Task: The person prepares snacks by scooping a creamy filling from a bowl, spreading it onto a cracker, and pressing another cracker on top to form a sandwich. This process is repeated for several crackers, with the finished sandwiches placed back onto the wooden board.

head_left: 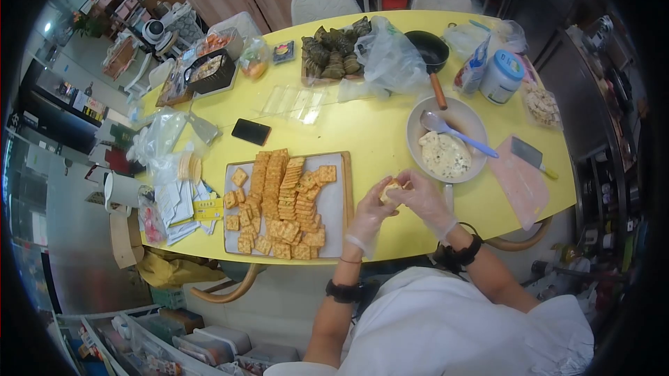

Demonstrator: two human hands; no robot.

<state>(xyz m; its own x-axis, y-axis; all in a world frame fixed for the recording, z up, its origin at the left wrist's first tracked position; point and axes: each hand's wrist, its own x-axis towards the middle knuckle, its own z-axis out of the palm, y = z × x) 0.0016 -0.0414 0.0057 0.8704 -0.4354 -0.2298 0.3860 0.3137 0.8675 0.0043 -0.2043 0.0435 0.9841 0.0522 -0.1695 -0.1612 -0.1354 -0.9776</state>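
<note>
Both hands wear clear plastic gloves and meet over the table's near edge. My left hand (371, 210) has its fingers closed round a small cracker (391, 190) with pale filling on it. My right hand (418, 198) pinches the same piece from the other side; its fingertips partly hide it. Just beyond is a pale frying pan (412, 121) holding a white, dark-flecked mixture (446, 156) and a purple-handled spoon (460, 135). To the left lies a tray (341, 188) with rows of square crackers (279, 195), some stacked on edge and some loose.
The yellow table (369, 135) also bears a phone (251, 132), wrapped leaf bundles (334, 48), a dark saucepan (428, 52), a blue-lidded jar (502, 76), and a pink cutting board (519, 181) with a cleaver (529, 153). Wrappers (178, 202) lie at the left.
</note>
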